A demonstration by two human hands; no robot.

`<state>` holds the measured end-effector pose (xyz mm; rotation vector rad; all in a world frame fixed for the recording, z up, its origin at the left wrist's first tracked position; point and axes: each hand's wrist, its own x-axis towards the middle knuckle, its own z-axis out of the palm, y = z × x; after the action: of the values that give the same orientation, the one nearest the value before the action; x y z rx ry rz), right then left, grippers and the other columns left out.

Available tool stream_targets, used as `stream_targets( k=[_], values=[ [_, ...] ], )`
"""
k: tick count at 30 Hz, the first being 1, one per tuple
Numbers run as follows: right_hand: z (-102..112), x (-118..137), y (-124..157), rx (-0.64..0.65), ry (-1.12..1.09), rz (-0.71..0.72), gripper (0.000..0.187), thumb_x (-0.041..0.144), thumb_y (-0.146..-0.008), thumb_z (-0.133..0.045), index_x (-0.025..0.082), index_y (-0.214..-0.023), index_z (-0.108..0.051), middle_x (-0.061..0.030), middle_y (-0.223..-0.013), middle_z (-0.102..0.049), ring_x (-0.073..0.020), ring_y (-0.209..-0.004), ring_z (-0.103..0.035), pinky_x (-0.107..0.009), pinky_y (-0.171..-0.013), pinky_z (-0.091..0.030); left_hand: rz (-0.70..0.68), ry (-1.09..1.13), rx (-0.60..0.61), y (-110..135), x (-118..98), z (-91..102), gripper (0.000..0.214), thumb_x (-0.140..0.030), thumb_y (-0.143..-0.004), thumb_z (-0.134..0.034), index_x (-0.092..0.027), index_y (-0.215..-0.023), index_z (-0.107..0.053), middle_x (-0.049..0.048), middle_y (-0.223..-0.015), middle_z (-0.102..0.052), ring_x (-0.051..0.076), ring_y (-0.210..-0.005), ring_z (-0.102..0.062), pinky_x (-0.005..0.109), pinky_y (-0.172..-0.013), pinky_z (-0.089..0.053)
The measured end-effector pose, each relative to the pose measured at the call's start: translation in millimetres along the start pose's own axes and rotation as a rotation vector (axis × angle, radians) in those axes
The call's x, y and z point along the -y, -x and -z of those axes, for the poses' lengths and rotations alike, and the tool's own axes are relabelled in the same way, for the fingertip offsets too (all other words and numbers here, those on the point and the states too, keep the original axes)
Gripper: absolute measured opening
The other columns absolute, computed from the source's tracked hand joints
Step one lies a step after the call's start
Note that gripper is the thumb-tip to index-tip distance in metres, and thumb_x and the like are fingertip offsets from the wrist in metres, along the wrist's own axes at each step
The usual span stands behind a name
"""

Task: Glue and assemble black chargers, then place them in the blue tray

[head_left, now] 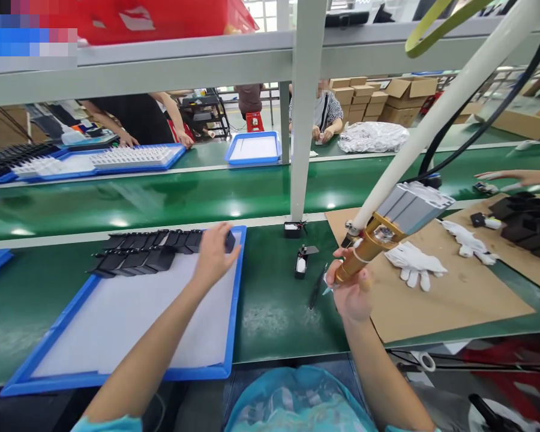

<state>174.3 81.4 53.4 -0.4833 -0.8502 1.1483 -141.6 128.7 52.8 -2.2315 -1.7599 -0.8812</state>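
Observation:
My left hand (213, 255) reaches over the far right corner of a blue-rimmed tray (236, 300). Its fingers and thumb are around a black box-shaped part (229, 242), largely hidden by the hand. Two rows of similar black parts (137, 261) stand along the tray's far side. My right hand (353, 291) is wrapped round the gold barrel of a tool (357, 261) fixed to a slanting white arm. Left of that hand lies a thin dark tool (315, 291). Two small black housings with white pieces inside, one nearer (300, 264) and one farther (292, 229), sit on the green bench.
White gloves (416, 264) lie on brown cardboard (454, 306) at the right. A white upright post (303, 120) rises behind the bench. Black cables (486, 132) hang beside the tool arm. A co-worker's hand (506, 177) reaches in from the right, near black parts (528, 222).

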Motion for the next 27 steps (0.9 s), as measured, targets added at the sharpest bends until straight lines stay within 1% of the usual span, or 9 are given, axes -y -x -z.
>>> stream_targets(
  k=[3,6,9,11,14,20,23,25,27],
  values=[
    [0.8,0.0,2.0,0.004,0.005,-0.006,0.028,0.048,-0.086,-0.055,0.027,-0.105,-0.056,-0.0016,-0.101,-0.059,-0.0097,-0.051,-0.056,-0.024,-0.040,-0.040,-0.036,0.264,0.296,-41.7,-48.5,-47.5,0.060,-0.032,-0.085,-0.062,-0.019,-0.140,-0.039,0.0141,-0.144,-0.046,0.027,-0.136,-0.040,0.044,-0.113,-0.032],
    [1.1,1.7,5.1,-0.006,0.023,-0.011,0.026,0.048,-0.087,-0.054,0.027,-0.102,-0.054,-0.0015,-0.102,-0.059,-0.0096,-0.052,-0.055,-0.025,-0.042,-0.040,-0.033,0.319,0.395,-76.3,-75.6,-88.4,0.064,-0.029,-0.080,-0.068,-0.019,-0.139,-0.042,0.0120,-0.142,-0.051,0.026,-0.131,-0.047,0.040,-0.108,-0.040],
    [1.8,4.8,7.8,-0.019,0.044,-0.017,0.026,0.050,-0.087,-0.053,0.026,-0.099,-0.053,-0.0017,-0.101,-0.058,-0.0096,-0.052,-0.054,-0.025,-0.042,-0.039,-0.003,0.316,0.440,-92.9,-83.1,-102.9,0.043,-0.024,-0.080,-0.067,-0.019,-0.122,-0.058,0.0091,-0.120,-0.067,0.026,-0.110,-0.063,0.038,-0.096,-0.048],
    [2.5,6.8,8.7,-0.022,0.054,-0.018,0.028,0.051,-0.085,-0.054,0.026,-0.097,-0.053,-0.0016,-0.100,-0.058,-0.0096,-0.051,-0.054,-0.025,-0.042,-0.037,0.026,0.295,0.442,-89.6,-81.6,-94.0,0.032,-0.025,-0.081,-0.066,-0.019,-0.113,-0.063,0.0083,-0.111,-0.070,0.027,-0.103,-0.065,0.039,-0.092,-0.049],
    [3.4,8.4,8.8,-0.021,0.055,-0.033,0.029,0.051,-0.084,-0.055,0.026,-0.098,-0.053,-0.0015,-0.099,-0.058,-0.0096,-0.050,-0.054,-0.024,-0.041,-0.035,0.060,0.262,0.440,-60.1,-77.7,-58.8,0.032,-0.026,-0.081,-0.067,-0.020,-0.112,-0.062,0.0076,-0.112,-0.068,0.028,-0.105,-0.063,0.039,-0.090,-0.048],
    [0.1,6.6,6.7,-0.007,0.030,-0.035,0.028,0.049,-0.084,-0.056,0.027,-0.099,-0.052,-0.0010,-0.099,-0.060,-0.0101,-0.050,-0.055,-0.026,-0.041,-0.040,0.176,0.301,0.574,52.6,-94.2,17.6,0.030,-0.030,-0.081,-0.066,-0.024,-0.110,-0.060,0.0014,-0.106,-0.068,0.022,-0.092,-0.065,0.033,-0.080,-0.050],
    [-3.7,5.6,5.9,-0.005,0.039,-0.035,0.029,0.050,-0.084,-0.055,0.027,-0.099,-0.051,-0.0009,-0.098,-0.061,-0.0100,-0.049,-0.055,-0.026,-0.039,-0.040,0.251,0.363,0.589,97.9,-114.0,27.6,0.026,-0.027,-0.082,-0.065,-0.023,-0.107,-0.059,0.0017,-0.102,-0.066,0.021,-0.094,-0.063,0.034,-0.082,-0.050],
    [-6.5,5.7,5.9,-0.004,0.046,-0.034,0.027,0.050,-0.085,-0.054,0.027,-0.099,-0.051,-0.0008,-0.098,-0.061,-0.0101,-0.049,-0.055,-0.025,-0.039,-0.040,0.311,0.414,0.546,115.6,-127.2,24.7,0.026,-0.025,-0.081,-0.065,-0.023,-0.106,-0.058,0.0028,-0.101,-0.064,0.021,-0.092,-0.062,0.034,-0.081,-0.050],
    [-9.2,6.3,6.5,-0.002,0.044,-0.037,0.026,0.050,-0.085,-0.054,0.027,-0.098,-0.051,-0.0006,-0.099,-0.061,-0.0101,-0.049,-0.056,-0.025,-0.039,-0.040,0.380,0.475,0.517,123.9,-138.3,18.8,0.042,-0.025,-0.079,-0.067,-0.024,-0.118,-0.053,0.0042,-0.105,-0.060,0.020,-0.090,-0.062,0.034,-0.080,-0.052]
  ],
)
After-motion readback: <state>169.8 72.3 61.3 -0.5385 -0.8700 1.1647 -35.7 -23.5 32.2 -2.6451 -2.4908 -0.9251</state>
